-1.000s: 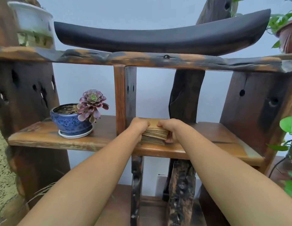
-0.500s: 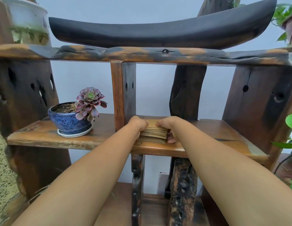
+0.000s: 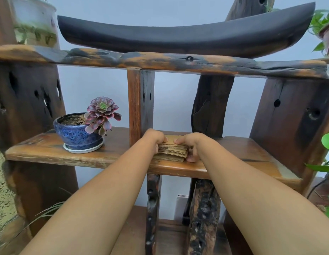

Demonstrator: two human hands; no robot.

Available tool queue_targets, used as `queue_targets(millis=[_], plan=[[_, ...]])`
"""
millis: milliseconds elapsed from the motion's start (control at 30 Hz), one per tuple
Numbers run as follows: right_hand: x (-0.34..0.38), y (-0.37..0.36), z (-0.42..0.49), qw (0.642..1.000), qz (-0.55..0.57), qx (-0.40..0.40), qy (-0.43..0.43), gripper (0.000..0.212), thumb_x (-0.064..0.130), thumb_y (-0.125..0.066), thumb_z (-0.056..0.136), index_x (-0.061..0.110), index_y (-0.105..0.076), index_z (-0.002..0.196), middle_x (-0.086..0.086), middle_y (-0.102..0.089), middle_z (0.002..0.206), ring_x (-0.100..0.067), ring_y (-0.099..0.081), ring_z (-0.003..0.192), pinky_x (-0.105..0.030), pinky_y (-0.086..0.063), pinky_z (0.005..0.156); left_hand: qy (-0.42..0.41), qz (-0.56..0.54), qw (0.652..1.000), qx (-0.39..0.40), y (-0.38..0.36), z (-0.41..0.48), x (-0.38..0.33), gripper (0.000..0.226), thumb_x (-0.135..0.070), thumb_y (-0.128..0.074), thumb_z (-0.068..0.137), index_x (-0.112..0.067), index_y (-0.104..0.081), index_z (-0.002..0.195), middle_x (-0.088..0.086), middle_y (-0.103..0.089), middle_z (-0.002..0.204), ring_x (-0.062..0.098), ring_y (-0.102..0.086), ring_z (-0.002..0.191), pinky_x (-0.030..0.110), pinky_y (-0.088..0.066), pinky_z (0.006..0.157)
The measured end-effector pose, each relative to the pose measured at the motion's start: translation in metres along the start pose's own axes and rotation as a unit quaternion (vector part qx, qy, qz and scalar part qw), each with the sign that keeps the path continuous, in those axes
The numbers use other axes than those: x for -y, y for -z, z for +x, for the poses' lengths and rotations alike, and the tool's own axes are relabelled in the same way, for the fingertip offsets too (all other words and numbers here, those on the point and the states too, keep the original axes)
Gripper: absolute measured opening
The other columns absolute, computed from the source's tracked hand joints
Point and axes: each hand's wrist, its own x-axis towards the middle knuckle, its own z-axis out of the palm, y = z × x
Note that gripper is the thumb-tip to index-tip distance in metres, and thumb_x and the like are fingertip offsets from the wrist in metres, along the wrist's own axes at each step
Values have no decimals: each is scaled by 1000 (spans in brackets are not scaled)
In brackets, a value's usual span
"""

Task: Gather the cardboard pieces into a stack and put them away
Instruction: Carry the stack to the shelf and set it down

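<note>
Two bare hands are seen closed around a stack of cardboard pieces (image 3: 172, 150) that rests on the middle wooden shelf (image 3: 239, 153), near its front edge and just right of the upright wooden post (image 3: 139, 105). At the far left of that shelf, a blue glazed pot (image 3: 77, 133) with a purple succulent (image 3: 102, 115) is set on a white saucer (image 3: 82, 149), well apart from the stack. The stack's left side is gripped by the left hand (image 3: 153, 139), fingers curled over the top edge. Its right side is clasped by the right hand (image 3: 192, 144), fingers laid on top and the thumb pressed against the lower corner. Above, a dark curved wooden piece (image 3: 187, 36) is carried on the upper shelf (image 3: 160, 60).
</note>
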Motion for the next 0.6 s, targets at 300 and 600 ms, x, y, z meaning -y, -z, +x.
queue_targets(millis=[300, 600], plan=[[-11, 1, 7, 994, 100, 45, 29, 37, 8, -72, 85, 2, -57, 119, -17, -68, 122, -35, -67, 112, -52, -52, 101, 19, -110, 994, 3, -3, -5, 15, 50, 1, -74, 84, 0, -50, 128, 17, -58, 91, 32, -59, 73, 45, -56, 60], [-19, 14, -21, 976, 173, 45, 122, 53, -5, -73, 79, -6, -53, 127, -30, -67, 120, -44, -70, 102, -56, -59, 87, 26, -292, 954, 69, 1, -31, 21, 39, 6, -73, 79, 3, -62, 116, 25, -69, 111, 44, -68, 95, 56, -58, 76]])
